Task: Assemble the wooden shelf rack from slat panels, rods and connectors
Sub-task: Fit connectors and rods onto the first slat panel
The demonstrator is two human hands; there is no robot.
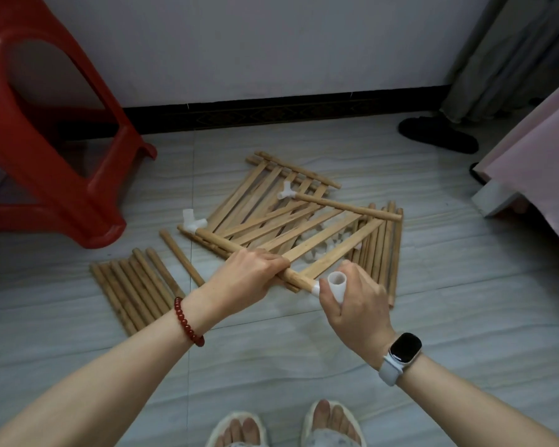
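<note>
My left hand (246,275) grips a wooden rod (217,241) that runs along the edge of a slat panel (281,227). A white connector (192,222) sits on the rod's far end. My right hand (352,301) holds another white connector (336,285) pressed onto the rod's near end, its open socket facing up. A second slat panel (271,185) lies underneath, and a rod with a white connector (288,190) lies across both. Loose rods (136,285) lie in a row at the left, and more rods (384,240) lie at the right.
A red plastic stool (55,156) stands at the left. Several loose white connectors (323,243) lie under the slats. A black slipper (436,135) lies by the wall, a pink bedcover (536,175) hangs at the right. My slippered feet (284,427) are at the bottom.
</note>
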